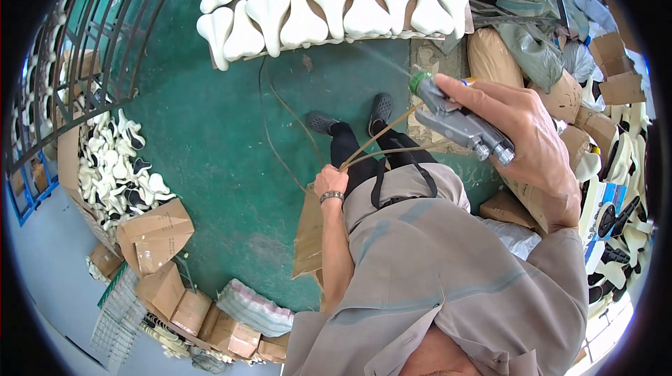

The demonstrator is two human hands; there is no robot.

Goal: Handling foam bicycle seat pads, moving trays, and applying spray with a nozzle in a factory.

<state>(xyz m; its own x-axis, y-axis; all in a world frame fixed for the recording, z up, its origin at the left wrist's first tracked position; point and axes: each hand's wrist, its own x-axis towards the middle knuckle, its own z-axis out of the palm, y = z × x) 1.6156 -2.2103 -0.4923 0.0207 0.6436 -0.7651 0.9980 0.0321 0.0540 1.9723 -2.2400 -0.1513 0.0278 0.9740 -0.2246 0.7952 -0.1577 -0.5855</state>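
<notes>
Grey metal, the one spray gun (pixel 458 122) sits clenched in the right hand (pixel 528 141), its green-capped nozzle aimed up at the white saddle-shaped foam pieces (pixel 329 1) and a faint mist leaving the tip. About sixteen of those pieces show on the board (pixel 420 34), laid in two rows and touching one another; the upper row is cut off by the frame edge. Two thin tan hoses (pixel 374 145) run from the gun down to the left hand (pixel 330 181), which is closed around them and wears one wristwatch. Two dark shoes (pixel 350 115) stand on the green floor (pixel 210 138) just below the board. At left, one cardboard bin (pixel 70 166) holds a heap of more white pieces, too many to count.
</notes>
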